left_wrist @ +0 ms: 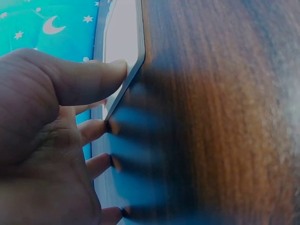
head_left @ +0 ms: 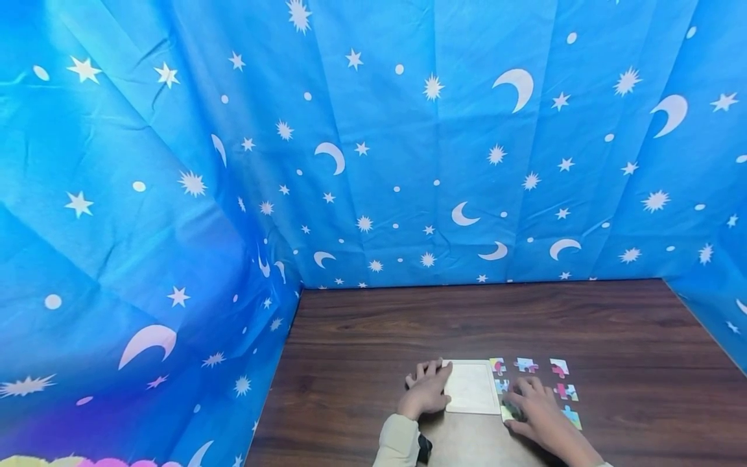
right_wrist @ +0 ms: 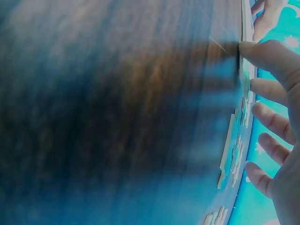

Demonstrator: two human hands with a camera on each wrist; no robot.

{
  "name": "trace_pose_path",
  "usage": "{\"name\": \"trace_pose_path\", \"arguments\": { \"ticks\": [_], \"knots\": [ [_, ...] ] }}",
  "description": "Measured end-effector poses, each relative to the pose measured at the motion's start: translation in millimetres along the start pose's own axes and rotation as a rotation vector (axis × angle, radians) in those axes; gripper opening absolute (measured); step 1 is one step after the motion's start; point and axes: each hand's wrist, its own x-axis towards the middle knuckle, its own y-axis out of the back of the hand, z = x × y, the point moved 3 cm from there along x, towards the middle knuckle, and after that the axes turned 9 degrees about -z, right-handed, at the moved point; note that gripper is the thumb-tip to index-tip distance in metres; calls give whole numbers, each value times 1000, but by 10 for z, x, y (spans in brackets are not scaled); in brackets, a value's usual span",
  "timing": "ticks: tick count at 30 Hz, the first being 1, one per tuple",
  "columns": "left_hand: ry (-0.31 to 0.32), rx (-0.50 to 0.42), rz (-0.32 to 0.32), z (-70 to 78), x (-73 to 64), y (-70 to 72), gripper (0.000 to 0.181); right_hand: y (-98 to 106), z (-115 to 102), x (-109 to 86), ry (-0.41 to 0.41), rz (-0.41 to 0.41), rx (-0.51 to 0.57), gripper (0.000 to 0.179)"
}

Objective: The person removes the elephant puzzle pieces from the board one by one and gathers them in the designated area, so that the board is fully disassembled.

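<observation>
A pale, shallow puzzle tray with a raised rim lies flat on the table. My left hand rests along its left edge; in the left wrist view the thumb presses on the rim near a corner while the other fingers spread with their tips down at the table. Beside the tray's right edge, my right hand pinches a greenish jigsaw piece between thumb and index finger, and partly hides it. In the right wrist view the other fingers of this hand are spread and loosely bent.
Several picture jigsaw pieces lie right of the tray, among them a far middle piece, a far right piece and a near right piece. The dark wooden table meets blue star-and-moon cloth at the back and sides.
</observation>
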Motion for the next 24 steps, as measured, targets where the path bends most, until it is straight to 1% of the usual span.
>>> {"name": "trace_pose_path", "arguments": {
  "ticks": [3,4,6,8,10,12,15,18,21,24],
  "knots": [
    [10,1,-4,5,-19,7,72,-2,-4,8,-29,-29,29,38],
    [12,1,-3,9,-27,10,72,5,-5,11,-33,-24,33,38],
    [12,-4,0,14,-51,21,72,47,-20,29,-11,26,27,39],
    [10,-11,9,20,-74,29,71,146,-56,74,30,98,22,40],
    [-2,-24,26,30,-112,56,71,299,-118,150,79,176,20,39],
    [-11,-37,48,31,-143,73,71,473,-187,243,108,212,38,36],
    [-18,-45,80,32,-170,90,72,672,-263,363,107,207,73,29],
    [-8,-17,101,46,-171,78,73,766,-295,418,91,182,84,25],
    [0,23,130,89,-185,76,74,757,-291,410,83,158,80,28],
    [10,45,146,134,-216,86,75,685,-261,367,71,144,68,39]
  ]
}}
